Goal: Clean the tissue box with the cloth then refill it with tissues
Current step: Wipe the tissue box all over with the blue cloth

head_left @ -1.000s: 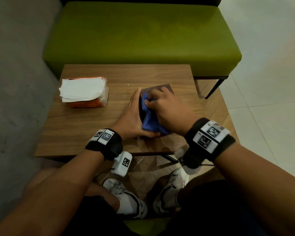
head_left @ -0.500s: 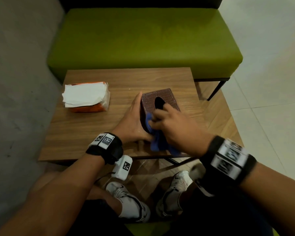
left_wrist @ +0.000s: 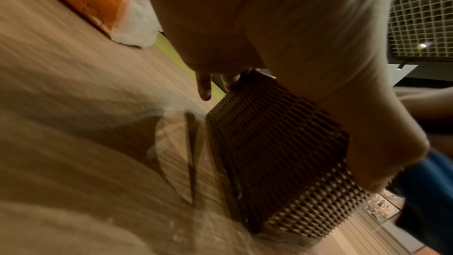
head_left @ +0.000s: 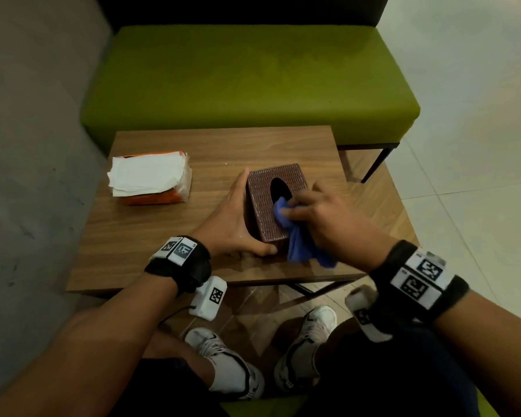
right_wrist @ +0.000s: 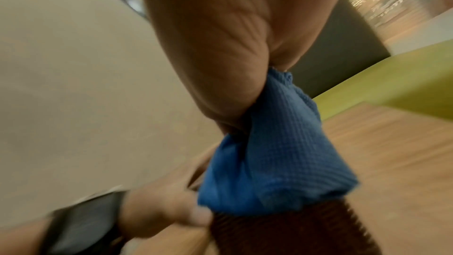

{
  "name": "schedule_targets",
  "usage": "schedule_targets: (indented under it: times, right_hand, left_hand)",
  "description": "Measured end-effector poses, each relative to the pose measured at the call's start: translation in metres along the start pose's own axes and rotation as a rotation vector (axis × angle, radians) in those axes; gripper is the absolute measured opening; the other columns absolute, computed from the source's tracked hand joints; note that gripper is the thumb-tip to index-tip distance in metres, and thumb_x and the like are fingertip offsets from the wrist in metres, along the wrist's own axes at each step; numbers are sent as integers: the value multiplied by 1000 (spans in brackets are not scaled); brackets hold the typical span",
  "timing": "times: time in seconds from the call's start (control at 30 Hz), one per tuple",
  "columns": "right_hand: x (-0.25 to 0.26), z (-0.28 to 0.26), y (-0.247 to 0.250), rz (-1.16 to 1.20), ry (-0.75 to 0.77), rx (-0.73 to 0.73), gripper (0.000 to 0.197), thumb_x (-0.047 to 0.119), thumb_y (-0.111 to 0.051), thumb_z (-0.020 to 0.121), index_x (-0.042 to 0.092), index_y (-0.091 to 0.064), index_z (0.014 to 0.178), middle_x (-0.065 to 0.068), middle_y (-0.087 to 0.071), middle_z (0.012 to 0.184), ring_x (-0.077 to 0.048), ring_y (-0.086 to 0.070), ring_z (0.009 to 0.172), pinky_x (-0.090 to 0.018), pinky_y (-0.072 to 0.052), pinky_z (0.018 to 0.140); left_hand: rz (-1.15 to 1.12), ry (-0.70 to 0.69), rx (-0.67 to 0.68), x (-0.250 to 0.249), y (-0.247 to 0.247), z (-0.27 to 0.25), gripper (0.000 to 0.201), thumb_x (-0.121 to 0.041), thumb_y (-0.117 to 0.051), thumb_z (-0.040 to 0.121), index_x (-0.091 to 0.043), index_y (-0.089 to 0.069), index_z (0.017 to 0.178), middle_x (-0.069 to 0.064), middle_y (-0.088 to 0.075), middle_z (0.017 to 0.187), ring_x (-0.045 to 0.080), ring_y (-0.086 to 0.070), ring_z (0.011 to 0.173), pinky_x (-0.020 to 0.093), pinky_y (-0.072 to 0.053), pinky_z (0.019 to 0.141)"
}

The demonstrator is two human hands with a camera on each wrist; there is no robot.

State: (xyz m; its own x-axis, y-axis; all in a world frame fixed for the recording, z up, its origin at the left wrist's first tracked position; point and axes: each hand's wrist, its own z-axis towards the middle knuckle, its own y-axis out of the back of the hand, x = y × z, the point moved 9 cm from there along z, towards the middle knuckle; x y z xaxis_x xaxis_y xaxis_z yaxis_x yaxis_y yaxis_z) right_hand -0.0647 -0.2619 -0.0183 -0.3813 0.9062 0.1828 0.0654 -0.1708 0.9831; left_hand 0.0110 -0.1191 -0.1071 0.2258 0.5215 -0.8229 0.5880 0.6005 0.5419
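Note:
A dark brown woven tissue box [head_left: 260, 206] stands on the wooden table [head_left: 151, 245], its oval top opening empty. My left hand [head_left: 235, 224] lies along the box's left side with straight fingers [left_wrist: 204, 88], the thumb across the near end. The right hand [head_left: 322, 218] grips a bunched blue cloth [head_left: 298, 245] and presses it on the box top beside the opening; the cloth's tail hangs over the near right corner. The right wrist view shows the cloth [right_wrist: 277, 152] clamped under the palm above the box [right_wrist: 294, 230]. A stack of white tissues [head_left: 146, 174] in an orange pack lies at the table's left.
A green upholstered bench [head_left: 253, 79] runs behind the table, with a grey wall on the left and pale floor tiles on the right. My knees and white shoes [head_left: 223, 362] are under the table's near edge. Bare tabletop lies between the tissue pack and the box.
My right hand dragged the cloth from the box's far end toward me, uncovering the opening, then moved back up beside it. The left hand stayed against the box.

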Motion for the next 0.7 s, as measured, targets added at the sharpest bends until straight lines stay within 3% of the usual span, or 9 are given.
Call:
schedule_targets:
  times: [0.1,0.2,0.3,0.37,0.43,0.57,0.7]
  right_hand:
    - [-26,10,-5,-20,-155,-44,36,8,-58,95,18,-73,125,-7,-64,124,-28,-46,102,-38,-43,76]
    - [-13,12,-12,-27,-134,-65,31,12,-63,95,19,-72,124,-5,-62,117,-26,-48,99,-33,-39,76]
    - [-7,7,-13,11,-188,-87,34,16,-63,96,20,-70,130,-3,-61,120,-24,-47,103,-34,-46,83]
    - [-2,7,-11,42,-232,-117,39,15,-62,96,19,-67,134,-4,-59,126,-25,-47,108,-35,-47,89]
    - [8,6,-12,51,-233,-131,40,15,-62,95,18,-65,135,-5,-58,130,-26,-47,111,-35,-47,92]
    - [13,-8,-15,62,-94,-64,39,17,-65,95,20,-67,134,-3,-59,131,-24,-48,112,-29,-43,89]
    - [-35,16,-8,73,-209,-138,33,6,-61,93,16,-74,122,-9,-64,114,-32,-50,98,-43,-47,77]
  left_hand:
    - [61,-5,21,-4,2,1,170,-50,-106,52,-25,14,169,-5,-5,179,7,-11,163,35,-18,133]
    - [118,7,41,2,12,-3,166,-58,-102,53,-29,13,170,-5,-2,180,10,-7,165,40,-16,135]
    - [218,-53,32,-8,15,-15,151,-58,-98,63,-23,1,172,-13,10,179,4,2,164,34,-12,134]
    - [285,-103,-21,-23,13,-20,136,-58,-93,70,-18,-12,172,-14,6,179,6,-2,164,34,-15,132]
    - [376,-117,-60,-33,9,-20,128,-57,-90,75,-14,-17,171,-5,-4,180,13,-6,165,41,-17,134]
    - [436,-102,-77,-30,10,-22,132,-61,-90,72,-14,-16,170,-3,-9,180,14,-6,165,44,-17,134]
    - [489,-129,-99,-30,10,-23,130,-68,-87,70,-15,-22,170,-3,-15,179,14,-11,165,42,-18,132]
